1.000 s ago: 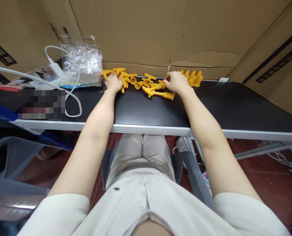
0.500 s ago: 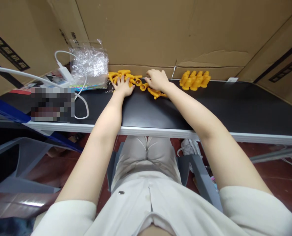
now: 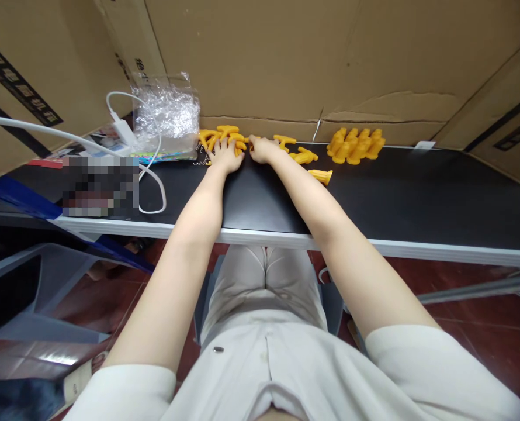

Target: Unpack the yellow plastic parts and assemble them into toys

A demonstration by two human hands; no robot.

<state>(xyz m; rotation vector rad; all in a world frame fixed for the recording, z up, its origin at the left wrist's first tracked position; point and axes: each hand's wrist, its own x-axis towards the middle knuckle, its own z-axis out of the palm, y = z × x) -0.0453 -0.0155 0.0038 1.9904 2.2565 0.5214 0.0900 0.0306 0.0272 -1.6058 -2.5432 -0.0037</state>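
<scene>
A cardboard wall [image 3: 260, 64] stands behind the black table [image 3: 260, 199]. The left hand [image 3: 225, 159] lies with fingers widely spread over a heap of yellow pieces [image 3: 228, 130], not closed around any. The right hand [image 3: 263, 151] is just beside, its fingers curled; I cannot tell whether they hold something. Farther right, upright yellow parts [image 3: 355, 146] stand closely grouped.
</scene>
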